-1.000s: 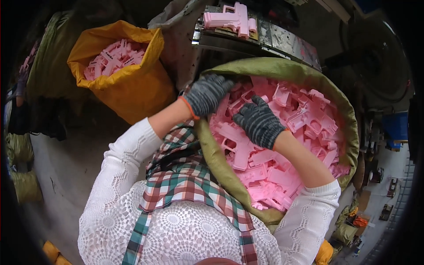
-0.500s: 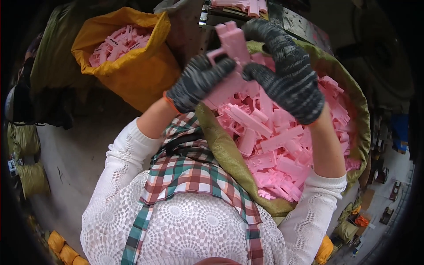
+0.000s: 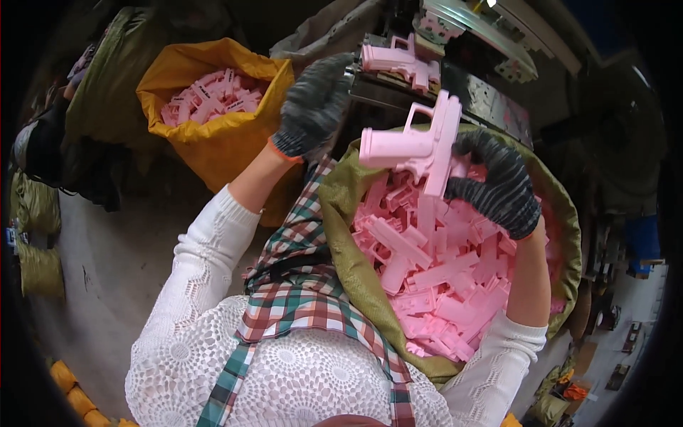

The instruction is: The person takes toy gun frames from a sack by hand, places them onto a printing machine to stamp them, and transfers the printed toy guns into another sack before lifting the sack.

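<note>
Over the large olive sack (image 3: 340,217), my right hand (image 3: 498,181), in a dark grey knitted glove, is closed on a pink plastic toy pistol (image 3: 440,142), gripping it by the slide end while its handle points left. Many similar pink toy pistols (image 3: 434,277) fill the sack below. My left hand (image 3: 314,107), gloved the same way, is beside the front edge of a machine, near another pink toy pistol (image 3: 400,60) lying on the machine's bed. Its fingertips point away from me, and whether they hold anything is hidden.
An orange-yellow sack (image 3: 213,153) with pink pieces bearing dark print stands at the left. The machine (image 3: 491,99) with metal plates is at the far side, beyond the olive sack. Rolled olive sacks (image 3: 39,242) lie along the left edge.
My hands have come apart. The left has let go of the pink piece and moved toward the machine's edge; the right has lowered, holding the toy pistol. The view has shifted slightly.
</note>
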Tool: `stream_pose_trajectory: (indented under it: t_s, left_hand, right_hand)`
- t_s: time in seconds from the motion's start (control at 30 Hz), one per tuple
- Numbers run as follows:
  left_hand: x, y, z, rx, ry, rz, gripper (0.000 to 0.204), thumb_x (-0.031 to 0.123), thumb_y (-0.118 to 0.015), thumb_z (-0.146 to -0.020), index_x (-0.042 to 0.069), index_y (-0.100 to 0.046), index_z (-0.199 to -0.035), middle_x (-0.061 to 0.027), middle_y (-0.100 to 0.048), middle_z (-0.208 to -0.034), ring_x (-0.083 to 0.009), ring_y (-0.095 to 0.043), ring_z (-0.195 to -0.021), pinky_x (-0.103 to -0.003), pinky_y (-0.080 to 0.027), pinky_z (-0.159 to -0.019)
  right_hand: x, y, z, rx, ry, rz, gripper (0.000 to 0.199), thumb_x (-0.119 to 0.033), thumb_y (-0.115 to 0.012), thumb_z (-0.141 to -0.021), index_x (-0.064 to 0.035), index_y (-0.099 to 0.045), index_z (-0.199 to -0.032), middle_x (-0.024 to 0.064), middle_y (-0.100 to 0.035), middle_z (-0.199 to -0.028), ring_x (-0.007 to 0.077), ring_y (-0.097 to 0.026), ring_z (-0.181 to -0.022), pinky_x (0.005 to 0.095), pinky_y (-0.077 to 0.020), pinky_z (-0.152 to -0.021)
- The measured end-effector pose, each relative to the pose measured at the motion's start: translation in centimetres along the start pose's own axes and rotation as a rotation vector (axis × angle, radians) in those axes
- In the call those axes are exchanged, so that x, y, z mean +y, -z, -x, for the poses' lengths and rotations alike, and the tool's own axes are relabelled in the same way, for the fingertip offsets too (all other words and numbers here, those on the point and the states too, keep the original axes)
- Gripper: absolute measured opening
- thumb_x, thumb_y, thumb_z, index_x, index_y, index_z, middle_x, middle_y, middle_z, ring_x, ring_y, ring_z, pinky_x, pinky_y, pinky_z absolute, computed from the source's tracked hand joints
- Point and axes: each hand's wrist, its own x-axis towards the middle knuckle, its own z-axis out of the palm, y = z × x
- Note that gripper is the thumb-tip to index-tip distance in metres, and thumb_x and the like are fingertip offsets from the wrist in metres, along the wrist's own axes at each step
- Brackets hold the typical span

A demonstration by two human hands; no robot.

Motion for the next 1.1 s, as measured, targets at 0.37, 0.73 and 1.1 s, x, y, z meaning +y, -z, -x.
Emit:
stream_pose_trajectory:
  t_s: [0.37, 0.73, 1.1]
  left_hand:
    - [-0.3, -5.3, -9.7, -0.742, -0.133, -0.837, 0.042, 0.03, -0.055, -0.079, 0.007, -0.053, -0.113, -0.0153, -0.059, -0.102, -0.0321, -0.056, -0.095, -0.042, -0.043, -0.083]
    - [-3.9, 14.7, -1.2, -0.436, 0.367, -1.499, 0.078, 0.037, -0.066, -0.074, 0.009, -0.029, -0.137, -0.0203, -0.04, -0.132, -0.0325, -0.037, -0.124, -0.043, -0.027, -0.104]
    - [-0.2, 9.4, 4.1, -0.513, 0.114, -0.524, 0.063, 0.024, -0.066, -0.077, 0.001, -0.04, -0.13, -0.0194, -0.049, -0.122, -0.0341, -0.046, -0.113, -0.04, -0.035, -0.098]
  right_hand:
    - [1.9, 0.0, -1.1, 0.182, -0.139, -0.087, 0.049, -0.006, -0.077, -0.061, -0.0018, -0.055, -0.105, 0.0086, -0.059, -0.093, 0.0165, -0.055, -0.086, 0.0307, -0.0456, -0.08]
    - [10.0, -4.7, -11.0, 0.304, 0.119, -0.009, 0.045, -0.005, -0.066, -0.069, -0.0066, -0.058, -0.113, 0.0155, -0.058, -0.113, 0.0281, -0.056, -0.105, 0.0342, -0.0446, -0.091]
    - [0.9, -6.6, -0.8, -0.428, 0.035, 0.089, 0.049, -0.027, -0.067, -0.074, -0.0044, -0.053, -0.115, 0.0182, -0.06, -0.104, 0.0323, -0.057, -0.097, 0.0418, -0.044, -0.084]
